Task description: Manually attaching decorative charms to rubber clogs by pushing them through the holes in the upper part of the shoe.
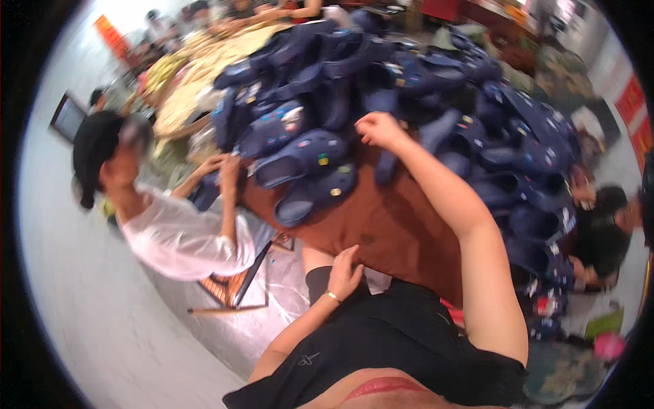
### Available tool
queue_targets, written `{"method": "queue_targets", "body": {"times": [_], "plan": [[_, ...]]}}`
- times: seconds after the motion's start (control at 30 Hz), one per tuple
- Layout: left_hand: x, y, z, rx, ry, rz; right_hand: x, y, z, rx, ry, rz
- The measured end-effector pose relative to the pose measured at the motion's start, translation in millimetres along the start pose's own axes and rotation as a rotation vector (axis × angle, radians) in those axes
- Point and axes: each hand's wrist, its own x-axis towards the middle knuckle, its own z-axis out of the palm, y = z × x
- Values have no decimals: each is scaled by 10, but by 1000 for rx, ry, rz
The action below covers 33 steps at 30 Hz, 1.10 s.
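Note:
Dark blue clogs (300, 160) with small coloured charms lie piled over a brown-covered table (402, 218). My right hand (381, 129) is raised over the middle of the table, close to the clogs, with its fingers curled together. Whatever they may hold is too small or hidden to make out. Near my lap, by the table's near edge, rests my left hand (345, 270), wearing a thin bracelet at the wrist. Its fingers are loosely stretched and nothing shows in them. A few clogs sit just left of my right hand, their charms facing up.
At the left sits a co-worker in a white top (184, 235), hands on a clog at the table edge. Another person (603, 235) works at the right edge. A wooden-slatted seat (235, 286) stands on the floor. Behind the pile spreads a pale yellow heap (197, 82).

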Motion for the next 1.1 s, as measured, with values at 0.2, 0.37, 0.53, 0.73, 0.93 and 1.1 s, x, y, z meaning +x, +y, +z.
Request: {"method": "queue_targets", "body": {"times": [0.2,0.37,0.53,0.73,0.93,1.1], "plan": [[232,65,190,-4,-60,111,-902,867,-455,-332,-17,-101],[490,107,355,30,-39,172,-1380,1224,-929,-274,86,19],[766,-67,590,135,-11,178,-1283,1187,-1338,-83,338,5],[771,-253,828,344,7,83,-668,966,-2105,271,615,128],[780,-158,882,438,-15,43,-85,1090,-2672,4,769,250],[796,-110,922,473,-36,55,450,1521,-3204,-436,870,327]]}}
